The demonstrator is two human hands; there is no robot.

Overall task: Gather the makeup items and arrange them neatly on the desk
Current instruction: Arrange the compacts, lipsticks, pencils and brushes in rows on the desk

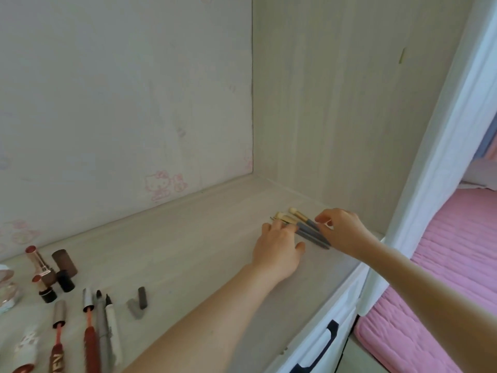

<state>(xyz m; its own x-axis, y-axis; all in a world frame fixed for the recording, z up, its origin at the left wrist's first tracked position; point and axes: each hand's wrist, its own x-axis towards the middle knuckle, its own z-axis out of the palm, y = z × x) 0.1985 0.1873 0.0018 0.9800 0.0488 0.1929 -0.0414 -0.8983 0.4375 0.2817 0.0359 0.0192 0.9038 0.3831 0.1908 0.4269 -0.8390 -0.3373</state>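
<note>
Several makeup brushes with grey handles and pale tips lie together on the light wood desk, close to the right side panel. My left hand rests flat beside them, its fingertips touching the brushes near the ferrules. My right hand reaches in from the right, its curled fingers and thumb pinching the brush handles. At the desk's left lie lipsticks, two red lip gloss tubes and liner pens.
A brown cap and two small grey caps lie loose among the left items, with a clear jar at the left edge. The wall and side panel enclose the desk. A pink bed lies to the right.
</note>
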